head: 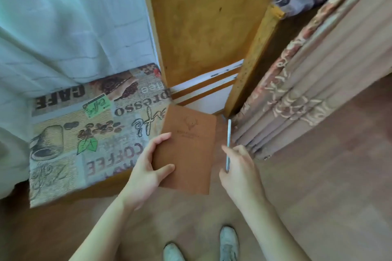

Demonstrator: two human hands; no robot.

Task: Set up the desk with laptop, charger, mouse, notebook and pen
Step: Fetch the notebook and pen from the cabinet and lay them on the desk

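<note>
A brown notebook (188, 148) with a deer emblem on its cover hangs in the air above the floor, gripped at its left edge by my left hand (146, 171). My right hand (239, 169) holds a slim silver pen (228, 140) upright, just right of the notebook. The desk (63, 133), covered by a coffee-themed cloth, lies to the left of both hands. No laptop, charger or mouse shows in this view.
A yellow wooden cabinet panel (203, 27) stands straight ahead, with white sheer curtains (63, 27) on the left and a patterned beige curtain (307, 91) on the right. My shoes (228, 241) stand on the wooden floor below.
</note>
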